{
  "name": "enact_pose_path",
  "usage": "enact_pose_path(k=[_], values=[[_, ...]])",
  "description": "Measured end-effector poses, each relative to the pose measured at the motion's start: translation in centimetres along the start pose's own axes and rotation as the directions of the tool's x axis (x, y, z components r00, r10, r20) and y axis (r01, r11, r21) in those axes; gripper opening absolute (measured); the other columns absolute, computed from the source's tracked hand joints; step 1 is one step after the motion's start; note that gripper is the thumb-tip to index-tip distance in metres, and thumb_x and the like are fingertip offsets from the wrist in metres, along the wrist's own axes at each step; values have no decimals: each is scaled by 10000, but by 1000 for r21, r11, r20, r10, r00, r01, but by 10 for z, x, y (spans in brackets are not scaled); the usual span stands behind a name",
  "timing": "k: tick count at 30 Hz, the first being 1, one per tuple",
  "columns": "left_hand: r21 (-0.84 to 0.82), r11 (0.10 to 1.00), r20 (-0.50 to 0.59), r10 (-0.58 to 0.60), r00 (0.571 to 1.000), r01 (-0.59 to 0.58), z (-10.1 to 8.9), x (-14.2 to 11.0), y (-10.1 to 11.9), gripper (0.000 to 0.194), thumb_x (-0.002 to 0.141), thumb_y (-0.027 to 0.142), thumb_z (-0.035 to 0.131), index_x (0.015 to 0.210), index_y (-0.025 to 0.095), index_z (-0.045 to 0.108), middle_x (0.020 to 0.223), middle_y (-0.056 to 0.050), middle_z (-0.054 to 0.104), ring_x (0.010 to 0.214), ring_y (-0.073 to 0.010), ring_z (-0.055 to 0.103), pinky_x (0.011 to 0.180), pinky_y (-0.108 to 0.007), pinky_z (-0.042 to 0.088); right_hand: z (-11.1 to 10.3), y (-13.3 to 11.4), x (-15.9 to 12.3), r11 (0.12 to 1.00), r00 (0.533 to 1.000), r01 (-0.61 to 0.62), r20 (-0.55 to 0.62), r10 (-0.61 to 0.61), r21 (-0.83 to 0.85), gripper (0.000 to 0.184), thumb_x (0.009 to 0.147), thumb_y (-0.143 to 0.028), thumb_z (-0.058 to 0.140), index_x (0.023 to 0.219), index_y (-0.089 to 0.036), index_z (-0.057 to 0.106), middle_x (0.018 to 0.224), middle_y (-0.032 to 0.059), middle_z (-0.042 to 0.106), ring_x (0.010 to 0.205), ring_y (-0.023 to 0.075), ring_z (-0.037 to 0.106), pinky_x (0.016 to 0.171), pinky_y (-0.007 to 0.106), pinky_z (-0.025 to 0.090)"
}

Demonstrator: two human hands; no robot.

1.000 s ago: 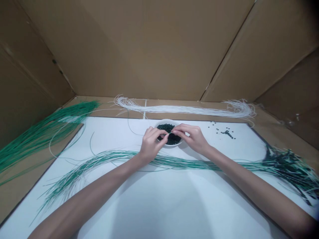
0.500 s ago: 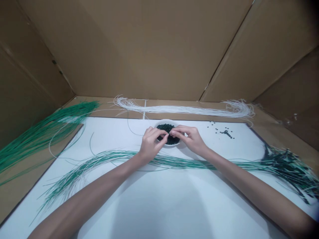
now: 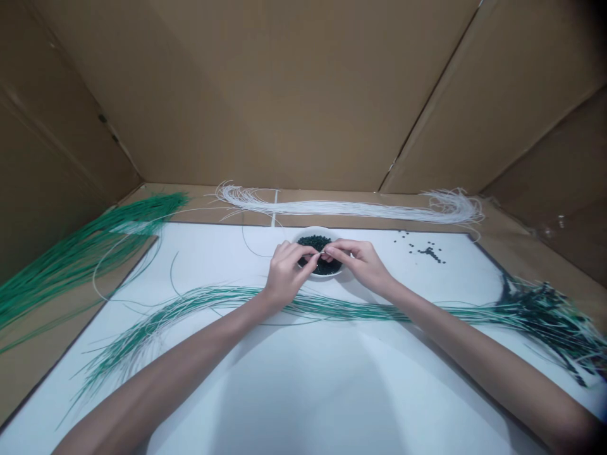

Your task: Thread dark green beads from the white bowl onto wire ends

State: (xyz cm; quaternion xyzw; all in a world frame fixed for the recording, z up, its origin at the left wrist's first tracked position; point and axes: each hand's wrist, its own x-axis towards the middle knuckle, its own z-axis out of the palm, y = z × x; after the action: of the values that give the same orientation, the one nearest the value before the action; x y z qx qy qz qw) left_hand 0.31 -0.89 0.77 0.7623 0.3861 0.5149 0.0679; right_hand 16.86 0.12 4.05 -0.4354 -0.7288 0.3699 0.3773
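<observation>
A small round white bowl (image 3: 310, 230) of dark green beads (image 3: 313, 241) sits on a flat white board (image 3: 213, 249). Just above the beads, the person's left hand (image 3: 287, 275) and right hand (image 3: 360, 265) meet, each grip pinched closed on a thin pale wire (image 3: 322, 253).

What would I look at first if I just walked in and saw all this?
Your eye would go first to the middle, where the left hand and right hand meet over a small white bowl of dark green beads. Behind them, long white strands curve along the back, and a big bunch of green strands fans out on the left. Some loose dark beads sit to the right of the bowl.
</observation>
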Motion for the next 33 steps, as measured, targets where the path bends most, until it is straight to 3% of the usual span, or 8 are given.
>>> enact_pose_path(k=[18,26,33], values=[[8,1000,30,-18,999,18,1,0,-1,84,785,232,514,777,172,573,642,1,573,644,-124,454,655,-272,371,2,1,-1,996,999,-48,2,48,77,276,754,-389,511,713,-141,625,682,38,635,677,155,579,675,265,449],[8,1000,27,-22,999,22,1,-1,-1,97,788,250,509,782,179,575,639,3,571,649,-126,454,657,-272,374,4,1,-2,989,997,63,-32,-68,-134,252,782,-351,482,695,-165,630,704,33,645,678,158,580,669,265,427],[0,1000,5,-15,1000,15,1,-1,-2,82,785,231,513,783,179,576,639,1,575,643,-127,454,649,-273,378,-1,-2,-1,1000,999,21,44,-21,-4,299,787,-385,457,741,-152,639,733,42,645,716,159,586,691,264,446]])
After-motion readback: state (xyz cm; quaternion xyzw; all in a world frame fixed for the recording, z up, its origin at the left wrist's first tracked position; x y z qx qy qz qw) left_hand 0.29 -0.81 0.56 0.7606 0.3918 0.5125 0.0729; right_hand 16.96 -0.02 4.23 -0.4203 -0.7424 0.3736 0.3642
